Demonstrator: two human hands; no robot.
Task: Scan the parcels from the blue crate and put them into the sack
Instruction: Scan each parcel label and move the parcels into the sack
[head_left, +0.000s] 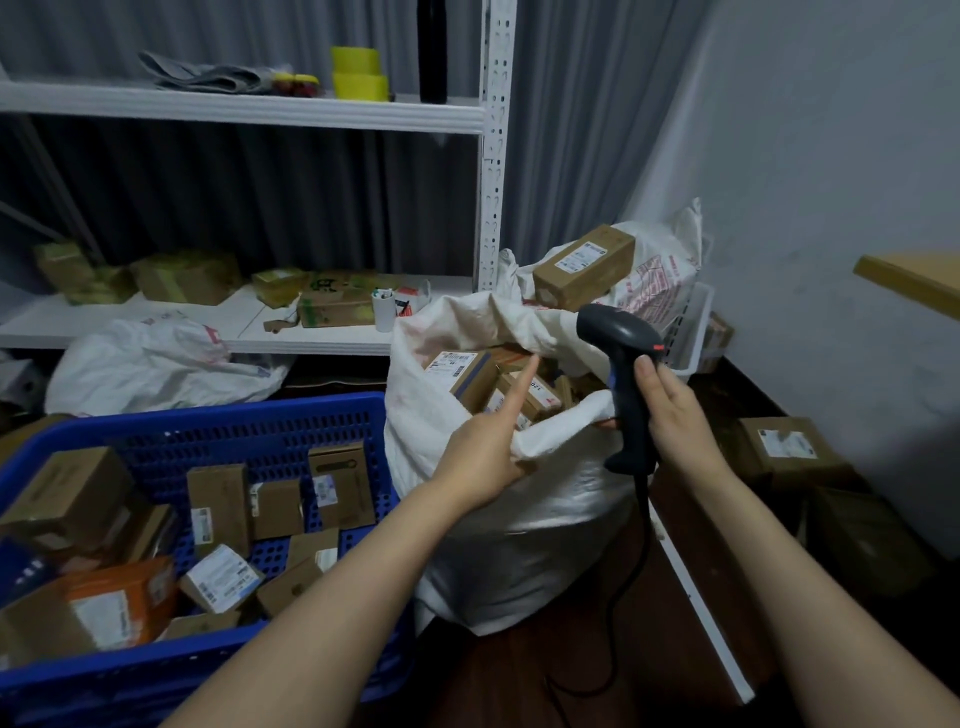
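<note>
While our right hand (670, 410) wraps the handle of the scanner (618, 332), whose head tips toward the upper left over the sack's mouth, our left hand (483, 457) sits at the near rim of the sack (519, 530). Its index finger is straight and points into the opening. The other fingers are curled, and we cannot tell whether they pinch the cloth or hold nothing.

Labelled boxes (467, 371) lie inside the sack, just beyond that fingertip.

The parcels (218, 499) still to be scanned lie jumbled in the blue crate (234, 415), at the lower left of the frame, touching the sack's side. Nearest us is a tall box (340, 486) standing on end at the crate's right side, its long axis up-and-down in the frame and its label facing us. We judge the left hand is the nearer one: it would reach down and left, while the scanner waits on the right.
</note>
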